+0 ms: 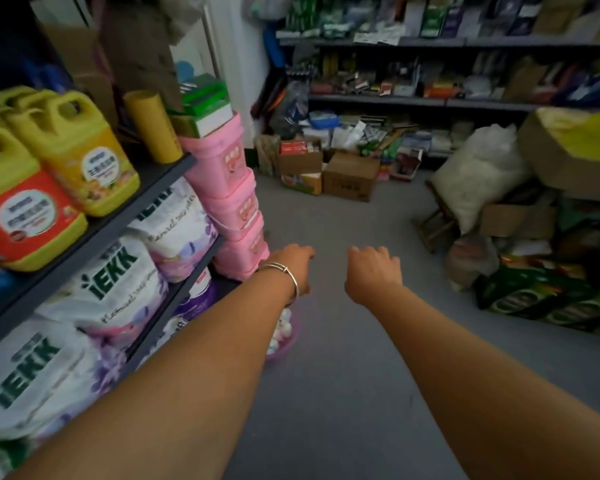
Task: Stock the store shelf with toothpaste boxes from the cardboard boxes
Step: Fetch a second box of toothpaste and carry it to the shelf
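Both arms reach forward over bare grey floor (343,375). Left hand (293,263), with a bangle (284,271) at the wrist, hangs with fingers loosely curled and holds nothing. Right hand (371,271) is the same: fingers curled downward, empty. Neither touches anything.

Cardboard boxes (329,171) sit on the floor at the far end of the aisle, below the back shelf (413,100), well apart from both hands. One is open, with red packs showing inside; too blurred to say whether these are toothpaste boxes. No toothpaste box is in hand or clearly identifiable.

Risks, judged from this view:
- Wrong stock picked. The boxes stand among mixed goods and labels cannot be read from here.
- Trip or snag on the way. A pink basin (284,341) lies on the floor under the left forearm, and bags and a wooden stool (433,220) crowd the right side.
- Left elbow passes close to the stacked pink buckets (232,202) and the detergent jugs (77,157) on the side shelf; a brush could topple the stack.
- Back shelf is already crowded, so free room for stocking is uncertain.
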`<state>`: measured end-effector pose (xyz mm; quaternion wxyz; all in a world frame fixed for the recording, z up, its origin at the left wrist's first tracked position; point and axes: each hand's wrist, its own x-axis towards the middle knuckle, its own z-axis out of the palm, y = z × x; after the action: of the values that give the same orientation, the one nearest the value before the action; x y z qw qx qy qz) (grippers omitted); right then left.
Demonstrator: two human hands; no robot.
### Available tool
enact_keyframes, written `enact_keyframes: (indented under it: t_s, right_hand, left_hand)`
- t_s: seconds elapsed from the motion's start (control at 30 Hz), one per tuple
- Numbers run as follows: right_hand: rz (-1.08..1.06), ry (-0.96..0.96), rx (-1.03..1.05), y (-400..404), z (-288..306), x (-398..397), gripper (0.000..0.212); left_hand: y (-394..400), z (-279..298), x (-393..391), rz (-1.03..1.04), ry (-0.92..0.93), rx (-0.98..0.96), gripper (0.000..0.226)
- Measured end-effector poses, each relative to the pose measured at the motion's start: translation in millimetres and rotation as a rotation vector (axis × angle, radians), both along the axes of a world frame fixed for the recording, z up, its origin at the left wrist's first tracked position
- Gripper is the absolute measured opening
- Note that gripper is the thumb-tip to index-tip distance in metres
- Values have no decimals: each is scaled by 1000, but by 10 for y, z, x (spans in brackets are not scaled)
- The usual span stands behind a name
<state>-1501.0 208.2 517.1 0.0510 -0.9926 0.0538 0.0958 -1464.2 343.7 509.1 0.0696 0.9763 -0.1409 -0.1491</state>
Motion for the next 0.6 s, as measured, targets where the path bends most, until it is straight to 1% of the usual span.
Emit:
enact_keyframes:
  t_s: [0.1, 0.27, 0.47, 0.6]
  right_hand:
    - [-36, 23, -6, -206, -57, 517, 37]
    - [-100, 1, 5, -486, -37, 1517, 32]
    - [-170, -10, 37, -864, 59, 2677, 32]
    - [-203, -2, 46, -1233, 43, 3472, 29]
  left_hand:
    - [-178, -15, 559, -21, -12, 5, 67]
    - [-408, -19, 1579, -37, 4, 9, 65]
    - [-785, 160, 2894, -72, 14, 37, 71]
    - [-1156, 211, 3729, -85, 34, 28, 74]
